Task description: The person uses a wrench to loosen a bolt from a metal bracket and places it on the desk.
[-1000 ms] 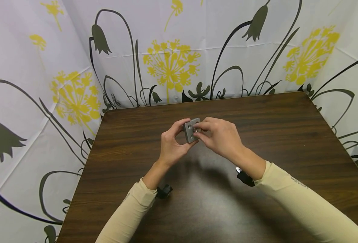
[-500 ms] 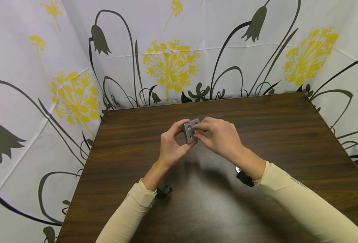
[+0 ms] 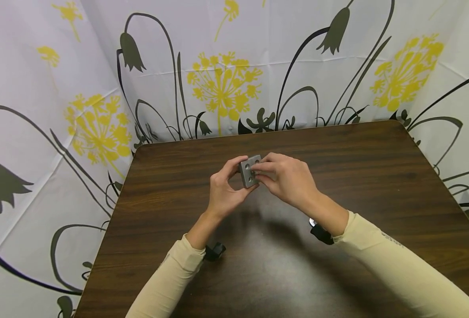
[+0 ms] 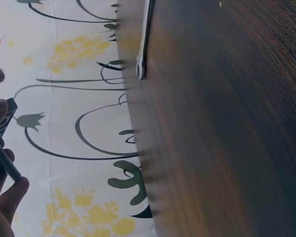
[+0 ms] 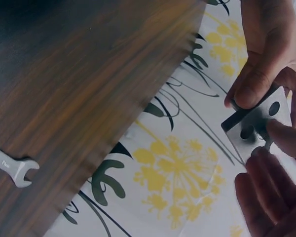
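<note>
My left hand (image 3: 227, 185) grips a grey metal block (image 3: 247, 173) with several round holes by its edges, tilted up above the table. In the left wrist view a threaded bolt (image 4: 6, 159) sticks out from the block's back, its end at fingertips. On the block's front face my right hand (image 3: 290, 179) pinches a small shiny metal piece at the middle, mostly covered by finger and thumb. The right wrist view shows the block's face (image 5: 259, 118), with the right fingertips close against it; I cannot tell whether the pinched piece is a nut or the bolt's head.
An open-ended wrench (image 5: 12, 165) lies on the dark wooden table (image 3: 171, 176); a wrench (image 4: 143, 44) also shows near the table's edge in the left wrist view. Behind the table hangs a white floral curtain (image 3: 159, 101). Black wrist cameras (image 3: 215, 251) are strapped on.
My right fingers have shifted slightly on the small metal piece, which shows less now. The left hand and block stay nearly still.
</note>
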The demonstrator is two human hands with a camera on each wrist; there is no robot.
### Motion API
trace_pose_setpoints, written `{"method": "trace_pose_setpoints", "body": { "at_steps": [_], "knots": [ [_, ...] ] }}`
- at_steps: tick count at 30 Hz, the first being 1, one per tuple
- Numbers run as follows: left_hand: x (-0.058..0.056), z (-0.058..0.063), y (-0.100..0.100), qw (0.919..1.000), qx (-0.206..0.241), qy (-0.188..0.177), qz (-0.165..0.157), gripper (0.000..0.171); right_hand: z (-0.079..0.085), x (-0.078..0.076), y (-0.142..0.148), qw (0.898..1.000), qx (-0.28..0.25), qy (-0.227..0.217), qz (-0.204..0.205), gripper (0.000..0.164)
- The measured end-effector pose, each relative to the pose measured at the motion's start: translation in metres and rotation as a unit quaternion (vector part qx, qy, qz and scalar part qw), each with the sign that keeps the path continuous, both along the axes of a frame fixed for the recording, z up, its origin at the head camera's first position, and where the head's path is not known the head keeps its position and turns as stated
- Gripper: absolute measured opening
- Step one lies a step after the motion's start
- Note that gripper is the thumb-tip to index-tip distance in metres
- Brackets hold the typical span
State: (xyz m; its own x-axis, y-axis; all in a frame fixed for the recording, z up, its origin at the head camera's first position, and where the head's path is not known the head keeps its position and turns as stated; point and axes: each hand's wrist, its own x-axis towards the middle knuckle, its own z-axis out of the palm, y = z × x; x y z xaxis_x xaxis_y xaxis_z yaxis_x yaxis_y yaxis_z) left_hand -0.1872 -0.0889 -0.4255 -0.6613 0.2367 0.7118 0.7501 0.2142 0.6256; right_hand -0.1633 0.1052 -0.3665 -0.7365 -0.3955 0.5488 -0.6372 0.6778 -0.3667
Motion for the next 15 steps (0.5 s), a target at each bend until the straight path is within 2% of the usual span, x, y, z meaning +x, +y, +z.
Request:
{"method": "trace_pose_setpoints", "body": {
  "at_steps": [2,4,8,10,13,15],
  "knots": [
    [0.0,0.0004,0.0,1.0,-0.001,0.0,-0.001,0.065,-0.0007,0.0003,0.001,1.0,0.003,0.015,0.016,0.025],
    [0.0,0.0006,0.0002,1.0,-0.001,0.0,-0.002,0.065,-0.0013,0.0002,0.001,1.0,0.001,0.024,0.014,0.027],
    [0.0002,0.0007,0.0003,1.0,-0.003,0.001,-0.002,0.066,-0.0013,0.0001,-0.0005,0.999,-0.016,0.011,-0.028,0.026],
    [0.0005,0.0009,0.0003,1.0,-0.003,0.001,-0.001,0.067,-0.001,-0.0002,-0.0011,0.999,-0.021,0.0,-0.037,0.025],
    [0.001,0.0019,0.0002,1.0,-0.004,0.001,0.001,0.067,-0.0005,0.0001,-0.0004,1.0,-0.015,-0.002,-0.015,0.019],
    [0.0015,0.0026,-0.0004,1.0,-0.004,0.0,0.003,0.066,-0.001,0.0001,0.0004,1.0,-0.011,0.008,0.009,0.022]
  ]
}}
